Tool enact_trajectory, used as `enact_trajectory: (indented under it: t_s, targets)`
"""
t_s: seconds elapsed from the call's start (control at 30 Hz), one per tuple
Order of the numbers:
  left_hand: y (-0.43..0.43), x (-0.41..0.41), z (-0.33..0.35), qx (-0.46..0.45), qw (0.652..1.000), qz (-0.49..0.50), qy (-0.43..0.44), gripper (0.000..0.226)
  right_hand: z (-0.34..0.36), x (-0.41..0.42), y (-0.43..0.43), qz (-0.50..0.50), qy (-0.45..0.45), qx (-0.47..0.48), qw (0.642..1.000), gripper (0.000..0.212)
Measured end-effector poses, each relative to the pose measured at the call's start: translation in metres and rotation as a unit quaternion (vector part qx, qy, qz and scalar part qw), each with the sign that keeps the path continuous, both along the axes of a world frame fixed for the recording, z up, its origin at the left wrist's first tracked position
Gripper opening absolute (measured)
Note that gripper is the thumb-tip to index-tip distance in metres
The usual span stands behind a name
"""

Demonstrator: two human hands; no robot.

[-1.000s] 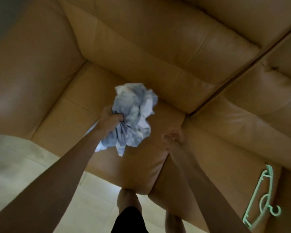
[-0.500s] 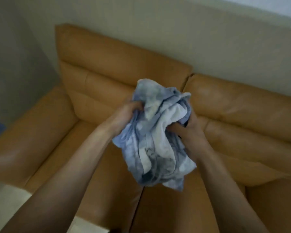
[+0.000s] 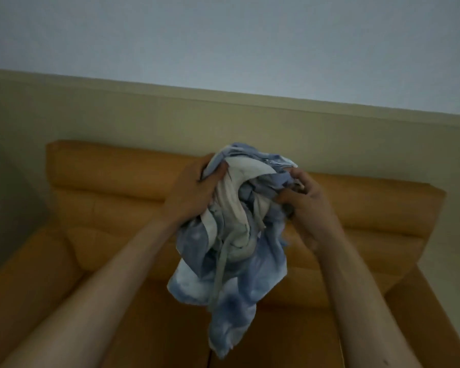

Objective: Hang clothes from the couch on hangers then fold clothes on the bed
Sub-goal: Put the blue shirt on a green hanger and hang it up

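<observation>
A crumpled blue-and-white tie-dye garment (image 3: 237,261) hangs in the air in front of the tan leather couch (image 3: 104,181). My left hand (image 3: 194,192) grips its upper left part with curled fingers. My right hand (image 3: 303,200) pinches the bunched fabric at its upper right. The lower end of the garment dangles over the couch seat, and a pale drawstring hangs down its middle. No hanger is in view.
The couch backrest (image 3: 369,205) runs across the view against a beige wall (image 3: 223,123). Armrests rise at the lower left (image 3: 19,288) and lower right (image 3: 422,301). A seam between seat cushions (image 3: 209,359) shows at the bottom.
Both hands have raised the garment higher and the view has tilted up toward the wall. The right hand, free a second ago, now holds the fabric. The green hanger has left the view.
</observation>
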State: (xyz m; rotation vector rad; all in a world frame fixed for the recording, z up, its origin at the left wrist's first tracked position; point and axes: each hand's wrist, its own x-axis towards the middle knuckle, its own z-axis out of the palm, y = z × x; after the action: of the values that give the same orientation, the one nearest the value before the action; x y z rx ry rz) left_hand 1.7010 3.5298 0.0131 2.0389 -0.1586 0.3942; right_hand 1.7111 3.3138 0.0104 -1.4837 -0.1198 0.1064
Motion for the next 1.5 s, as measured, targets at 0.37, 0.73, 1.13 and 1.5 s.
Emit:
enact_trajectory:
  t_s: [0.37,0.73,1.13,1.5]
  targets:
    - [-0.053,0.023,0.070,0.089,0.979,-0.128,-0.134,0.019,0.060,0.017,-0.044,0.021,-0.248,-0.317,0.915,0.073]
    - [0.015,0.036,0.090,0.437,0.887,-0.029,-0.146,0.018,0.074,0.050,-0.048,-0.082,-0.282,-0.295,0.909,0.020]
    - [0.058,0.037,0.095,0.380,0.918,-0.110,0.007,0.014,0.114,0.066,-0.080,-0.107,-0.201,-0.393,0.891,0.013]
    - [0.082,0.038,0.101,0.211,0.975,0.033,0.061,0.033,0.090,0.070,-0.132,-0.071,-0.158,-0.472,0.865,0.013]
